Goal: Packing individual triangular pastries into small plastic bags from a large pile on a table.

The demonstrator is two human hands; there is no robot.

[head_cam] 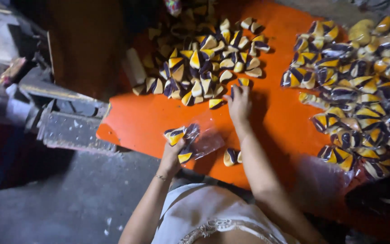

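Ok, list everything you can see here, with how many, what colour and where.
Orange table: one, centre of view.
Loose wedge-shaped sweets: a large heap, too many to count, yellow, dark purple and white, upper middle of the table.
Filled clear packets of sweets: many, same colours, piled at the table's right side.
Clear plastic bag: one, partly filled with sweets, near the front edge.
Stray sweets: about two, beside the bag near the front edge.
Grey metal machine: one, left of the table; details dim.
Grey floor: lower left.
Left hand: holds the bag.
Right hand: fingers on sweets at the heap's near edge.
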